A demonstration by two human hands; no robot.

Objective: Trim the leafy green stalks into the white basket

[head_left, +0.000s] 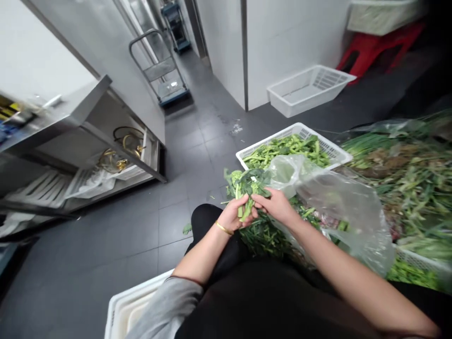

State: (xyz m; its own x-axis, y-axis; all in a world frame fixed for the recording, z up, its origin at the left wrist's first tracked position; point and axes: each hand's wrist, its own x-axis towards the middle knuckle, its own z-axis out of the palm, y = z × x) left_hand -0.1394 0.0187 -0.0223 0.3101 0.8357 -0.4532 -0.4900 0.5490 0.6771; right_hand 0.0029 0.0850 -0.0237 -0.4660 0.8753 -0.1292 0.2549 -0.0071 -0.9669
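Note:
Green leafy stalks (243, 186) with small florets are held up in front of my knees. My left hand (235, 214) is wrapped round their lower stems, with a gold bracelet at the wrist. From the right, my right hand (270, 203) pinches the same bunch near its leaves. Beyond the hands stands a white basket (335, 153) with cut green stalks (289, 148) in it. A clear plastic bag (353, 207) with greens and something reddish inside lies beside my right forearm. More dark leaves (266, 235) lie below my hands.
Piled onions and greens (416, 188) cover the right side. An open white crate (307, 96) stands by the wall near a red stool (363, 54). At the left is a steel table (88, 106) with a shelf; a trolley (162, 70) stands behind. A white tub (141, 299) sits at lower left.

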